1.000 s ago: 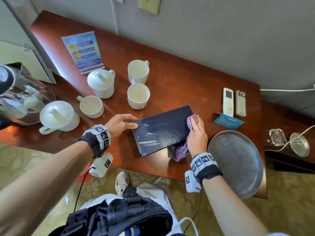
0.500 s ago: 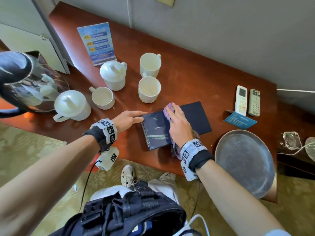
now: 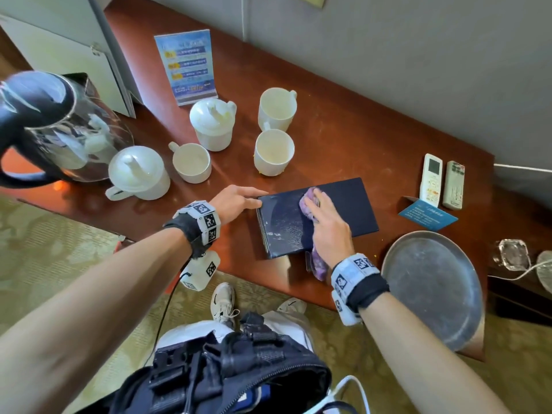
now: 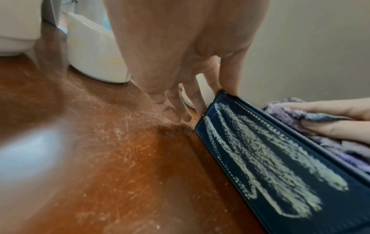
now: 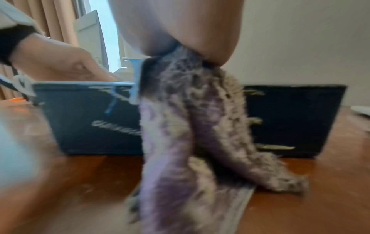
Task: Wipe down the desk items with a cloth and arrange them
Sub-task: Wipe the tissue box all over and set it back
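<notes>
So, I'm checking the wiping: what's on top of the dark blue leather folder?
A fluffy purple cloth, gripped under the right hand, and whitish smears toward the left hand. The part of the dark blue leather folder beneath them is hidden.

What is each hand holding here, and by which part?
Right hand: the cloth, pinched at its bunched far end, on the folder. Left hand: nothing held; fingertips brace the folder's left edge.

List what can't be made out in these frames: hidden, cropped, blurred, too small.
- Head view: the middle of the folder cover is hidden under the right hand and cloth.
- Head view: print on the sign card and white remote is too small.
- Head view: kettle is cut by the left edge.
- Right wrist view: motion blur; cloth covers the folder's middle.
- Left wrist view: one left hand fingertip is behind the folder corner.
</notes>
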